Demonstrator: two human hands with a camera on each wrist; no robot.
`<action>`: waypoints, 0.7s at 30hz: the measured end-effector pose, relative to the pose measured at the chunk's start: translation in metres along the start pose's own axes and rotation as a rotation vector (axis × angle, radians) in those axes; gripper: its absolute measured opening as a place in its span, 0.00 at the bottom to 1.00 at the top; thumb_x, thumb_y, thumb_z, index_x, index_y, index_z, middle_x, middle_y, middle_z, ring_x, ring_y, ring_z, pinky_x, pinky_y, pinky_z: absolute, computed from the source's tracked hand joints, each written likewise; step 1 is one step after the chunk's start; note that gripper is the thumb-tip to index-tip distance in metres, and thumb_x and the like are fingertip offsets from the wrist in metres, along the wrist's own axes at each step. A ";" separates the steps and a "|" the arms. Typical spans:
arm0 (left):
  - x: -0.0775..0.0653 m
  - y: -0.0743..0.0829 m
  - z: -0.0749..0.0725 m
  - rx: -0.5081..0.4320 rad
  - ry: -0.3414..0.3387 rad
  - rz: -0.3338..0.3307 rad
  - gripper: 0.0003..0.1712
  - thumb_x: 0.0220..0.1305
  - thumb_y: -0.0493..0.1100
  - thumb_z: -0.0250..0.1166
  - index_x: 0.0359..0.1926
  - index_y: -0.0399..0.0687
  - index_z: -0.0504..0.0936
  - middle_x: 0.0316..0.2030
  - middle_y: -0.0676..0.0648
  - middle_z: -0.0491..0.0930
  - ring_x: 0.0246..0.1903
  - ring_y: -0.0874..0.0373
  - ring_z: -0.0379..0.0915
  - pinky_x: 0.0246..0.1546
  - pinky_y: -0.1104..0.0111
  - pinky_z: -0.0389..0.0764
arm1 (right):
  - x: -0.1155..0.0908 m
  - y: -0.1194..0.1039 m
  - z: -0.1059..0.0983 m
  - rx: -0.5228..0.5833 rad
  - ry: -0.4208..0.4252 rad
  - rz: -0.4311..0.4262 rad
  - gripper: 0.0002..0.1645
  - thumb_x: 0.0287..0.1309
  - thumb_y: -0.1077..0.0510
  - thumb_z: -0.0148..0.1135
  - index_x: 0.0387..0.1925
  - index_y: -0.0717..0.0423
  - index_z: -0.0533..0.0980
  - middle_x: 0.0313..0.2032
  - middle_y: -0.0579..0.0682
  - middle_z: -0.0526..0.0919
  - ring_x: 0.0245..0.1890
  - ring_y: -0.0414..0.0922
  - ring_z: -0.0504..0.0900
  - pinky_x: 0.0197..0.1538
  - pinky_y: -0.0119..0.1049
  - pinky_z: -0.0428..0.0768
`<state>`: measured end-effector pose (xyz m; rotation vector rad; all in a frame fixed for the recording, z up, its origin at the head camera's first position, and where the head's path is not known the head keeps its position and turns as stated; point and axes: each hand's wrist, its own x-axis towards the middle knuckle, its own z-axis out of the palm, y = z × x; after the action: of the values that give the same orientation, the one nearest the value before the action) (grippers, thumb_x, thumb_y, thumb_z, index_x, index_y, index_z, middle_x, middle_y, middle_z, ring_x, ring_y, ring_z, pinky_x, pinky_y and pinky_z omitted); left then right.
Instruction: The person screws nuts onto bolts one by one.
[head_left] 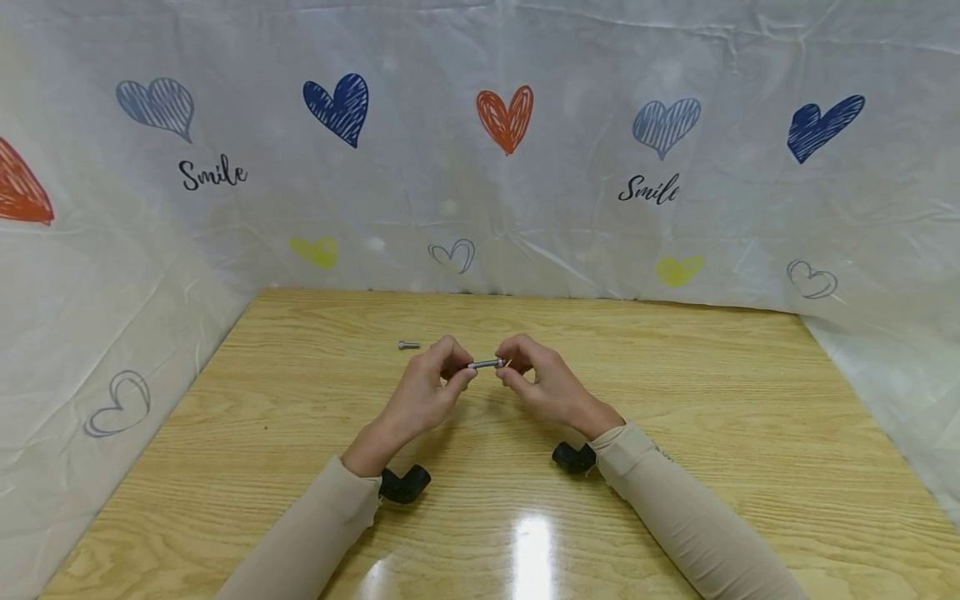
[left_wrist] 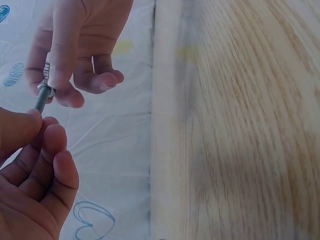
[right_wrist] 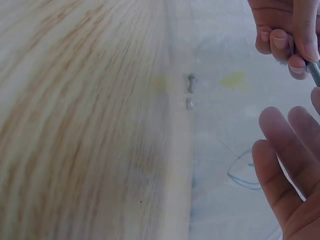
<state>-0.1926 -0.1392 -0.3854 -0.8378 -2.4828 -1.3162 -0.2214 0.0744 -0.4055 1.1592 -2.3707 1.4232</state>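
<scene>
A metal bolt point(head_left: 486, 364) is held sideways above the table between both hands. My left hand point(head_left: 423, 387) pinches its left end between thumb and fingers. At the other end my right hand point(head_left: 551, 383) grips a nut point(left_wrist: 47, 90) with thumb and index finger; the nut sits around the bolt's threads. The left wrist view shows a ridged length of metal point(left_wrist: 47, 67) past the nut, partly covered by the right fingers. In the right wrist view the other right-hand fingers point(right_wrist: 280, 170) spread loosely below the bolt.
A second, shorter bolt point(head_left: 408, 344) lies on the wood-grain table point(head_left: 300, 400), left of and beyond the left hand. Dark curved pieces sit at each wrist, the left one point(head_left: 406, 485) and the right one point(head_left: 573, 458). White cloth point(head_left: 412, 192) with printed hearts stands behind the table.
</scene>
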 end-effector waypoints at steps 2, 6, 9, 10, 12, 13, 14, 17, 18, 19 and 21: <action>0.000 0.000 0.000 -0.002 0.003 0.001 0.04 0.66 0.33 0.61 0.40 0.42 0.73 0.32 0.46 0.78 0.29 0.62 0.74 0.32 0.67 0.77 | 0.000 0.001 0.000 0.000 -0.005 -0.003 0.09 0.64 0.68 0.56 0.45 0.66 0.71 0.34 0.57 0.79 0.30 0.53 0.80 0.38 0.46 0.79; 0.001 0.000 0.000 -0.001 0.005 -0.002 0.05 0.65 0.33 0.61 0.40 0.42 0.73 0.31 0.49 0.78 0.29 0.62 0.74 0.32 0.67 0.77 | -0.001 0.002 -0.001 -0.022 -0.003 0.004 0.03 0.67 0.64 0.54 0.40 0.59 0.75 0.31 0.51 0.77 0.29 0.45 0.77 0.37 0.43 0.78; 0.001 0.000 0.000 0.002 0.001 0.000 0.04 0.65 0.34 0.61 0.39 0.43 0.73 0.31 0.49 0.78 0.29 0.62 0.73 0.32 0.67 0.77 | -0.001 0.003 -0.002 -0.037 0.006 0.002 0.06 0.69 0.61 0.53 0.36 0.53 0.76 0.30 0.46 0.77 0.29 0.40 0.75 0.36 0.40 0.77; 0.001 0.000 0.000 0.002 0.000 0.001 0.04 0.65 0.34 0.61 0.39 0.43 0.73 0.31 0.49 0.78 0.29 0.62 0.73 0.32 0.67 0.77 | -0.001 0.004 -0.002 -0.038 0.008 -0.002 0.07 0.69 0.60 0.52 0.36 0.52 0.77 0.30 0.46 0.77 0.29 0.39 0.75 0.36 0.40 0.76; 0.001 0.001 0.000 0.003 -0.001 0.004 0.04 0.65 0.33 0.61 0.39 0.43 0.73 0.31 0.49 0.77 0.29 0.62 0.73 0.32 0.67 0.77 | -0.002 0.005 -0.003 -0.041 0.008 -0.006 0.09 0.70 0.58 0.51 0.35 0.51 0.77 0.30 0.45 0.77 0.29 0.39 0.74 0.36 0.38 0.76; 0.001 0.001 0.000 0.005 0.000 0.005 0.04 0.65 0.33 0.61 0.39 0.43 0.73 0.31 0.49 0.77 0.29 0.62 0.73 0.32 0.67 0.77 | -0.002 0.005 -0.003 -0.043 0.006 -0.007 0.09 0.71 0.57 0.51 0.35 0.50 0.77 0.30 0.45 0.77 0.29 0.39 0.74 0.35 0.37 0.75; 0.001 0.001 0.000 0.005 0.001 0.005 0.04 0.65 0.33 0.61 0.39 0.43 0.73 0.31 0.50 0.77 0.29 0.62 0.73 0.32 0.67 0.77 | -0.002 0.005 -0.003 -0.041 0.005 -0.006 0.09 0.71 0.56 0.51 0.36 0.50 0.77 0.30 0.44 0.76 0.29 0.39 0.74 0.35 0.37 0.75; 0.001 0.001 0.000 0.002 0.002 0.001 0.04 0.65 0.33 0.61 0.39 0.43 0.74 0.31 0.51 0.77 0.29 0.62 0.73 0.32 0.67 0.77 | -0.002 0.004 -0.003 -0.032 0.001 0.024 0.07 0.70 0.54 0.53 0.41 0.51 0.76 0.33 0.43 0.77 0.31 0.38 0.75 0.36 0.38 0.76; 0.001 0.001 0.000 0.002 0.002 -0.001 0.04 0.65 0.33 0.61 0.39 0.43 0.73 0.31 0.51 0.77 0.29 0.62 0.73 0.32 0.67 0.77 | -0.002 0.004 -0.003 -0.025 -0.001 0.039 0.07 0.69 0.54 0.55 0.43 0.51 0.75 0.35 0.43 0.77 0.31 0.38 0.76 0.37 0.39 0.77; 0.001 0.001 0.000 0.001 0.001 -0.004 0.04 0.65 0.33 0.61 0.39 0.43 0.73 0.31 0.51 0.77 0.29 0.62 0.73 0.32 0.67 0.77 | -0.003 0.003 -0.003 -0.017 -0.003 0.052 0.09 0.67 0.53 0.57 0.46 0.51 0.74 0.37 0.43 0.77 0.32 0.38 0.77 0.38 0.40 0.78; 0.000 0.001 0.000 0.000 -0.002 -0.011 0.04 0.66 0.33 0.61 0.39 0.42 0.73 0.31 0.49 0.77 0.29 0.61 0.73 0.32 0.67 0.77 | -0.003 0.002 -0.003 -0.001 -0.004 0.066 0.14 0.64 0.53 0.61 0.50 0.51 0.72 0.40 0.45 0.77 0.33 0.39 0.78 0.39 0.41 0.79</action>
<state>-0.1924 -0.1387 -0.3843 -0.8274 -2.4917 -1.3200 -0.2215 0.0786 -0.4066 1.0952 -2.4334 1.4408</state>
